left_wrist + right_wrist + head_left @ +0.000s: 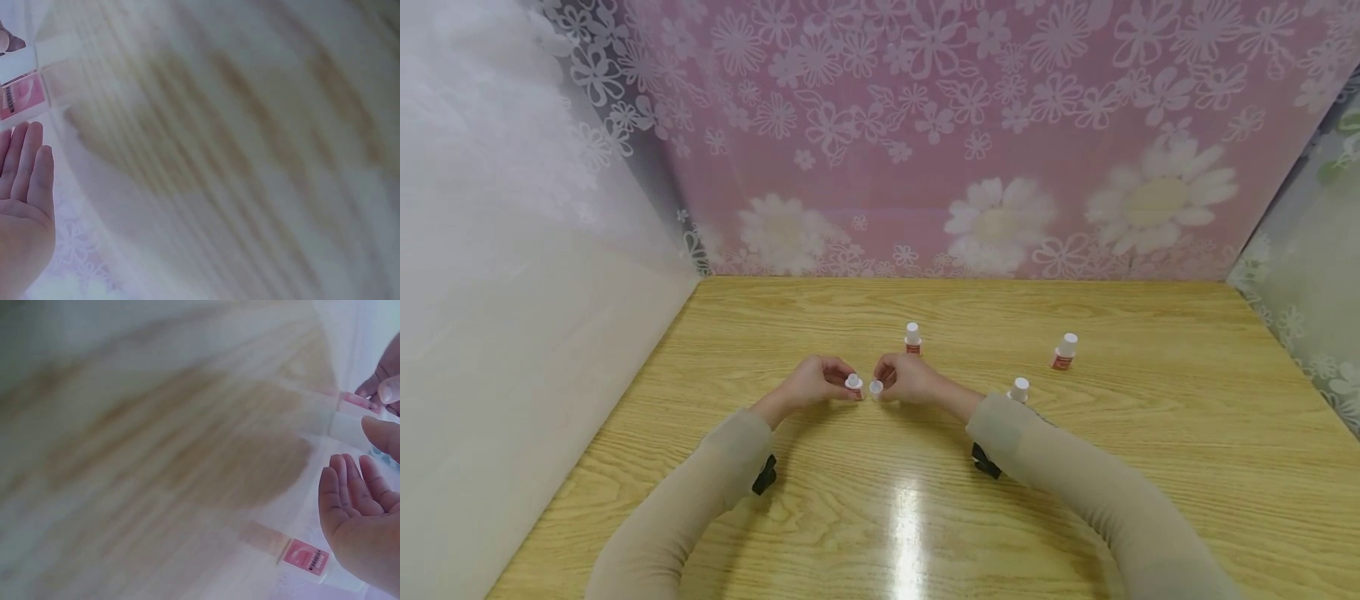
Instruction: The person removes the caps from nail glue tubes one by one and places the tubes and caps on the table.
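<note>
My two hands meet over the middle of the wooden table [1075, 500]. The left hand [814, 382] pinches a small white-topped bottle [853, 385] with a pink label [22, 97] between thumb and forefinger; its other fingers [28, 169] lie loosely straight. Just to the right, the right hand [908, 379] pinches a small white cap [876, 388] close to the bottle's top. In the right wrist view the cap [347, 428] sits at the right hand's fingertip [382, 434], next to the held bottle [359, 403].
Three more small white-capped bottles stand on the table: one just behind the hands [913, 338], also seen in the right wrist view [306, 556], one beside the right forearm [1019, 389], one tilted at the right [1063, 351]. Flowered curtains [970, 150] close off the back and sides.
</note>
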{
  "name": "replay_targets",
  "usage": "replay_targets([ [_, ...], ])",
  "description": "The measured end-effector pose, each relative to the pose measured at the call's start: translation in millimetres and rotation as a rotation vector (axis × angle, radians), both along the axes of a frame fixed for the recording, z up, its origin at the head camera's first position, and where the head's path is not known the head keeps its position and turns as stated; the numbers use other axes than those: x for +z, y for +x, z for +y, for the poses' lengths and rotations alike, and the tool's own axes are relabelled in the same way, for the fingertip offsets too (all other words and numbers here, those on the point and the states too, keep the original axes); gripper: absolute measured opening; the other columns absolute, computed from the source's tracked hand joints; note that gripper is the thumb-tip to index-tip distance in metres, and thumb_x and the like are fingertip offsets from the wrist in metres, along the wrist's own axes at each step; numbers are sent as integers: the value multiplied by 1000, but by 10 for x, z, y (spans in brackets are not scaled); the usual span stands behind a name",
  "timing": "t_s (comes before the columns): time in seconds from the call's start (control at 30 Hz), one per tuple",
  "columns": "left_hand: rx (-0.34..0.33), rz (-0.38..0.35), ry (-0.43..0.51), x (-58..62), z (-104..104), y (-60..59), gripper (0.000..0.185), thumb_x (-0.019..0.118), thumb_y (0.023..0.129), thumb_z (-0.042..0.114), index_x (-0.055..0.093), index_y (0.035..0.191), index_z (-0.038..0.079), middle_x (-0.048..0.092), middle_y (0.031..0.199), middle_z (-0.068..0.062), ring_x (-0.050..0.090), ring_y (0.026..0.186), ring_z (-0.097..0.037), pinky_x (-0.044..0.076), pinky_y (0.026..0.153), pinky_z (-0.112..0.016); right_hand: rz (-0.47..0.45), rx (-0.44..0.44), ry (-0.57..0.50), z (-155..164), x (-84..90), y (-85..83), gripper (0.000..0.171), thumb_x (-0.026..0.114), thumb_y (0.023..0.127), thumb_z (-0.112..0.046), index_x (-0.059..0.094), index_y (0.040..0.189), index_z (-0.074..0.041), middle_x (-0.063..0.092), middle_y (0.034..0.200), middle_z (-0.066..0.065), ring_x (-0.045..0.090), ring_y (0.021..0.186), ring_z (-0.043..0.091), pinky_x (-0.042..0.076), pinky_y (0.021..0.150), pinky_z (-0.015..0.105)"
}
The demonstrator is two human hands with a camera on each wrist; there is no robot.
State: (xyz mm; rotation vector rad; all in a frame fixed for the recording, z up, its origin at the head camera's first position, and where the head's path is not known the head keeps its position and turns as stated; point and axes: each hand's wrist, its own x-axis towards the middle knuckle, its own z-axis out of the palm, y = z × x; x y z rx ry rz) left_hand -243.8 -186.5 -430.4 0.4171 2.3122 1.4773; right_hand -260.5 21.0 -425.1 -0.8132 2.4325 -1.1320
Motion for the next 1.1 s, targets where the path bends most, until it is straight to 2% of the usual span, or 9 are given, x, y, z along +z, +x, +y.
replay_targets([
  [0.2, 40, 53, -77, 114, -28, -14, 40, 72, 75, 15, 59, 108, -2, 61, 104, -10, 57, 96, -21, 43, 82, -37, -1, -17, -118, 70, 127, -1, 34, 62, 73, 6, 53, 105, 7, 58, 97, 15, 57, 86, 24, 47, 73, 30],
  [0.27, 46, 71, -74, 153, -41, -26, 43, 72, 75, 17, 57, 111, -3, 59, 108, -13, 55, 99, -22, 43, 83, -38, -9, -32, -147, 94, 186, 3, 38, 58, 74, 7, 50, 111, 8, 57, 101, 18, 55, 90, 25, 46, 76, 31],
  [0.37, 55, 87, -38, 209, -51, -42, 45, 70, 77, 16, 54, 114, -4, 56, 114, -17, 53, 104, -25, 42, 85, -38, -16, -64, -182, 138, 266, 12, 38, 55, 76, 7, 49, 113, 7, 55, 105, 19, 54, 94, 27, 45, 79, 32],
  [0.57, 79, 108, 92, 359, -10, -35, 43, 67, 80, 11, 52, 115, -7, 50, 118, -25, 48, 109, -34, 44, 83, -36, -49, -128, -260, 242, 380, 19, 33, 55, 80, 5, 49, 112, 6, 53, 108, 20, 53, 95, 27, 44, 80, 33],
  [0.83, 142, 130, 118, 532, 114, -53, 37, 66, 80, 14, 56, 112, -2, 55, 115, -16, 51, 107, -26, 43, 85, -36, -85, -190, -323, 356, 545, 47, 30, 57, 82, -1, 50, 111, 3, 53, 108, 18, 51, 95, 26, 46, 78, 34],
  [0.93, 155, 150, 134, 671, 182, 20, 35, 64, 82, 9, 54, 113, -5, 54, 116, -18, 51, 107, -28, 42, 85, -36, -105, -205, -356, 391, 628, 81, 30, 57, 82, 0, 49, 111, 4, 52, 107, 18, 51, 95, 27, 46, 78, 37],
  [1.1, 186, 178, 169, 707, 241, 14, 33, 64, 82, 10, 56, 111, -3, 56, 113, -15, 53, 104, -25, 43, 84, -34, -64, -222, -348, 455, 706, 110, 31, 58, 83, -3, 50, 111, 4, 53, 109, 20, 51, 96, 28, 42, 82, 40],
])
